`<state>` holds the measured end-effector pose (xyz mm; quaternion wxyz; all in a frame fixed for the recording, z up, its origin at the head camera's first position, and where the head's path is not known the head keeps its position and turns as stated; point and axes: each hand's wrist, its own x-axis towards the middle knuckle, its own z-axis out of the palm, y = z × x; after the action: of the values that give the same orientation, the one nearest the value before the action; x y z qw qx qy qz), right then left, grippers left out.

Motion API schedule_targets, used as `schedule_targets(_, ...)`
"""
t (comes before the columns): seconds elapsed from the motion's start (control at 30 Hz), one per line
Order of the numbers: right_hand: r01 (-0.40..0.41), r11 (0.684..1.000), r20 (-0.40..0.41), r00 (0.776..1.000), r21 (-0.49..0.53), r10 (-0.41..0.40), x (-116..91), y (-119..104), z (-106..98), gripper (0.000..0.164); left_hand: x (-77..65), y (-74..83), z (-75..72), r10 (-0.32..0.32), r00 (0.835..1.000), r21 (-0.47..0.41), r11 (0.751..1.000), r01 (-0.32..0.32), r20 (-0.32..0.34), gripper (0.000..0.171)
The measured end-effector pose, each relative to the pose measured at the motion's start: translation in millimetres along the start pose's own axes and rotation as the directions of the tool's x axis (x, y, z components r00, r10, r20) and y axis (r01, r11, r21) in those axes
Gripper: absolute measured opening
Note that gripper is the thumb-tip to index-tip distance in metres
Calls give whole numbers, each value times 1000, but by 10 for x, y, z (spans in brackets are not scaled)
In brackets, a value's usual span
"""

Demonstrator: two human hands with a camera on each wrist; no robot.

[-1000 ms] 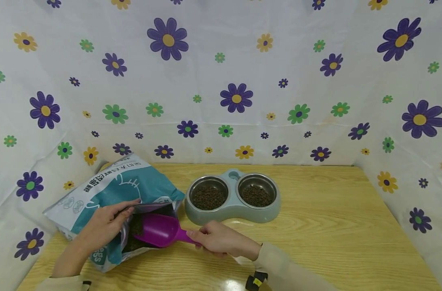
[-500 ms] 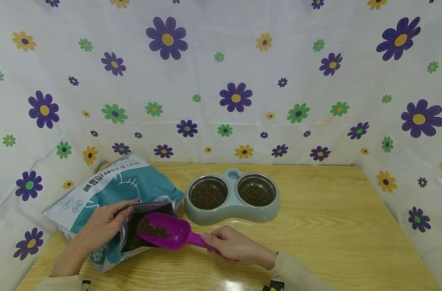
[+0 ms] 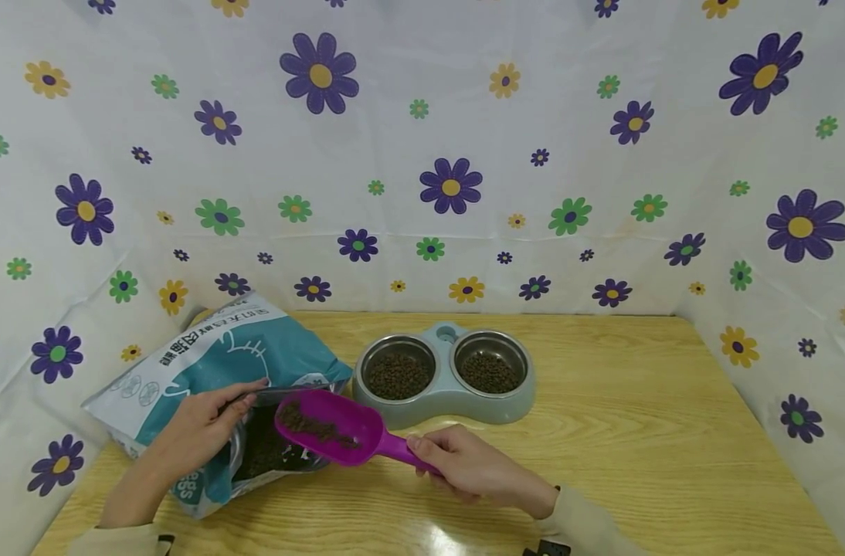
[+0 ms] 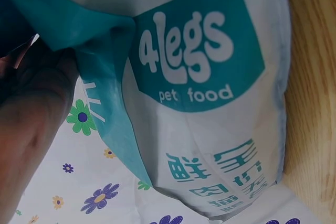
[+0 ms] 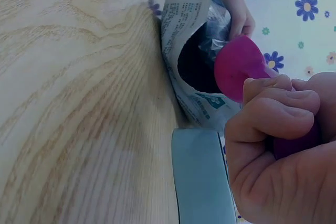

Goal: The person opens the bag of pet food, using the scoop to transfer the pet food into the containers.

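My right hand point(image 3: 474, 467) grips the handle of a magenta scoop point(image 3: 374, 440), its fingers curled round it in the right wrist view too. Brown kibble lies in the scoop, which is tilted over the mouth of the pet food bag point(image 3: 256, 347). The teal and white bag lies on its side at the left, its mouth facing the front right. My left hand point(image 3: 193, 432) pinches the upper edge of that mouth between thumb and fingers. More kibble shows inside the bag. In the left wrist view the bag point(image 4: 199, 119) bears a "4Legs pet food" label.
Right of the bag stands a blue-grey double feeder point(image 3: 443, 401) with two steel bowls, each holding kibble. Everything rests on a wooden table point(image 3: 638, 432). A white flowered cloth point(image 3: 575, 154) hangs behind and along both sides.
My right hand has drawn the scoop back and to the right, out of the bag's mouth, with kibble now visible in it. The left hand has stayed on the bag's edge.
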<state>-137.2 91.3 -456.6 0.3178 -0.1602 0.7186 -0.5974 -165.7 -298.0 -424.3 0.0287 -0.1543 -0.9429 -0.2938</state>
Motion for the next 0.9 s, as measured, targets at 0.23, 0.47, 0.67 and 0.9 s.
schedule_targets(0.23,-2,1000,-7,1000,5,2,-79,-48,-123,55,4,-17,16,30,999,12,999,-30,-30,35)
schedule_targets(0.47,-8,1000,-28,1000,-22,7,-220,-105,-299,61,7,0,-5,-20,1000,4,1000,20,4,37)
schedule_targets(0.67,-52,998,-93,995,-47,47,-356,-130,-497,61,6,6,-10,-23,1000,10,1000,23,2,37)
schedule_targets(0.9,-72,995,-160,985,-64,61,-509,-125,-761,51,5,0,-8,-24,1000,-5,1000,24,19,38)
